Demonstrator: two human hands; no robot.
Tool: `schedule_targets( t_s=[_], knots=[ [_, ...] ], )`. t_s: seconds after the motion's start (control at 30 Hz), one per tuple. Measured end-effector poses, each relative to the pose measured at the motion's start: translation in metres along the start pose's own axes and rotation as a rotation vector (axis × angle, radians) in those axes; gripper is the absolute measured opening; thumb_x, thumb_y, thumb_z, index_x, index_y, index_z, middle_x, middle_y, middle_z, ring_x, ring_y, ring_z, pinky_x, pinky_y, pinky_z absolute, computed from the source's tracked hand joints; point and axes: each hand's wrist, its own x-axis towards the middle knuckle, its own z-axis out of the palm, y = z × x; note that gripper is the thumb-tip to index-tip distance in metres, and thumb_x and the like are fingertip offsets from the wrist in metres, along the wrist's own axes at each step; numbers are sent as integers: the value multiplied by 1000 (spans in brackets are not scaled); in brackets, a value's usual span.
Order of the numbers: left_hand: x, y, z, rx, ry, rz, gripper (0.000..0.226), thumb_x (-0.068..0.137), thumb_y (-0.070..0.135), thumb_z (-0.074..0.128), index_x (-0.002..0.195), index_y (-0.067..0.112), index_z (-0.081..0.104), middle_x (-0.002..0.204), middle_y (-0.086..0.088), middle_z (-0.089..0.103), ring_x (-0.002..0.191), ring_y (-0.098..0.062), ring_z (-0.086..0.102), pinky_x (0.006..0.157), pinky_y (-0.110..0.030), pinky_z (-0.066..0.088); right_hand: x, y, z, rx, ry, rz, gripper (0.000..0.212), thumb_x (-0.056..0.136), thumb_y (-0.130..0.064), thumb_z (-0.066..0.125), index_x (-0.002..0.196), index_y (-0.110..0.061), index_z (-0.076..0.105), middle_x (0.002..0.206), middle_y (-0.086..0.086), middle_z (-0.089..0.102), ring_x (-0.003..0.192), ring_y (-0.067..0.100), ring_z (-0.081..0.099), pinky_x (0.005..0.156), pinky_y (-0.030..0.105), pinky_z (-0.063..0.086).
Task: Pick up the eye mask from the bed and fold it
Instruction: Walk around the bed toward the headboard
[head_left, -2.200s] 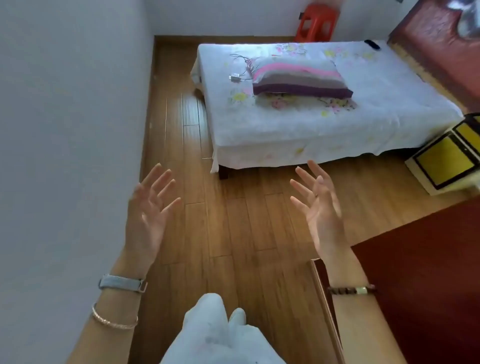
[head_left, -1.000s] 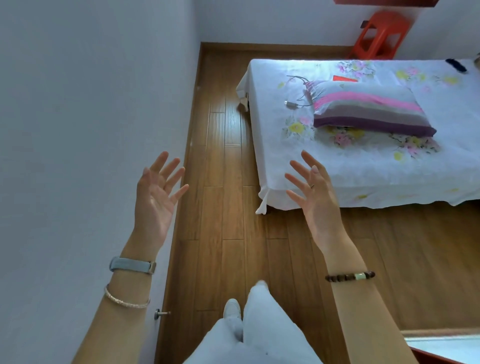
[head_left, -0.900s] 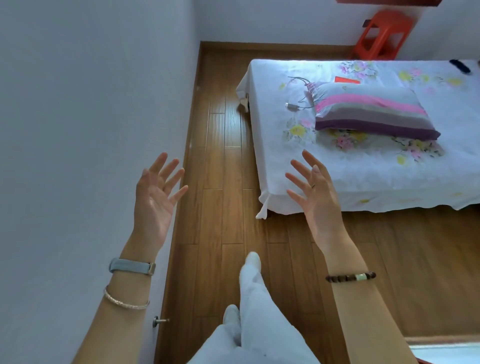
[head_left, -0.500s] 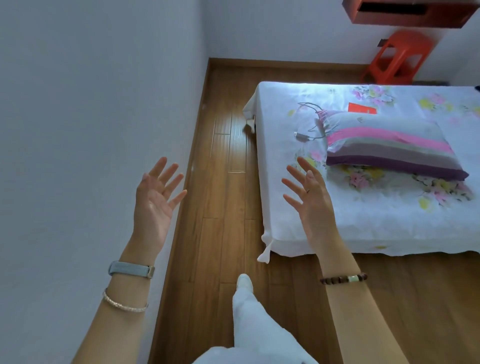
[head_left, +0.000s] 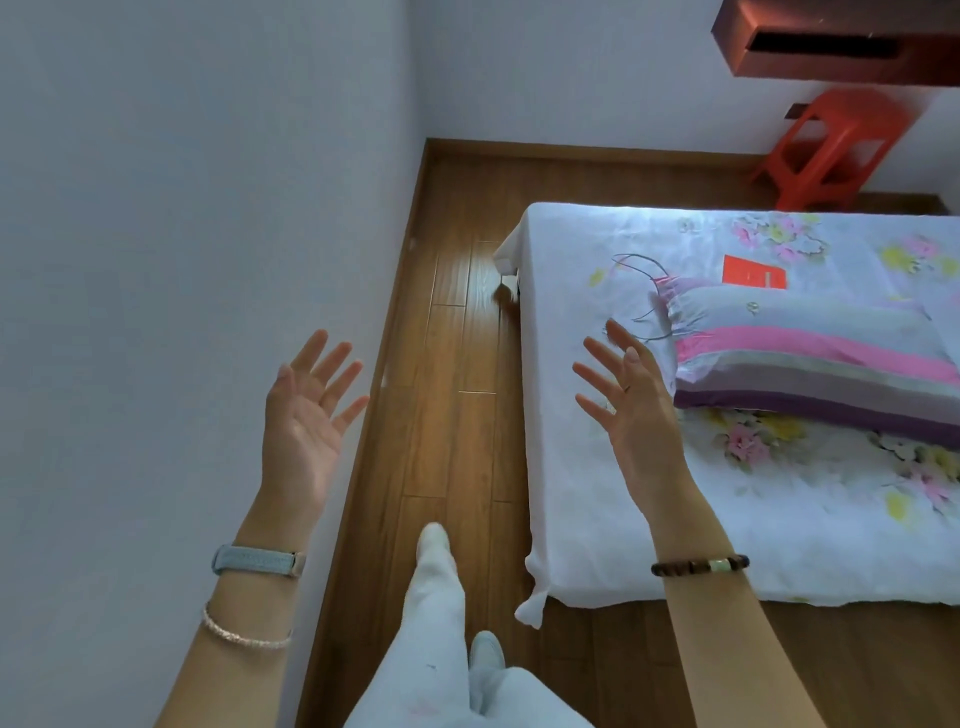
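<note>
So this is the walk-up stage: the person stands at the near left corner of the bed (head_left: 597, 519), left hand (head_left: 306, 421) and right hand (head_left: 631, 410) both raised with fingers spread wide, holding nothing. Honestly can't spot the eye mask anywhere; maybe it's hidden near the striped pillow (head_left: 810, 353). Next they'd need to find it, then reach.

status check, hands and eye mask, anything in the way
Left hand open, empty. Right hand open, empty, over bed edge. Eye mask not visible. Striped pillow nearby.
</note>
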Motion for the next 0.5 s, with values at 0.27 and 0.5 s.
schedule_targets(
  t_s=[0.27,0.5],
  knots=[
    [142,3,12,11,-44,-6,59,96,53,26,145,26,46,150,-6,52,135,-23,53,112,-51,38,126,-1,32,-20,52,-4,49,92,-52,39,138,-38,50,149,0,55,129,21,60,113,55,43],
    [286,21,26,20,-115,-44,60,100,51,22,149,25,42,153,-5,49,138,-24,50,115,-55,34,244,-18,80,-21,95,0,47,92,-52,36,135,-40,48,150,-1,53,131,22,59,114,56,41]
  ],
)
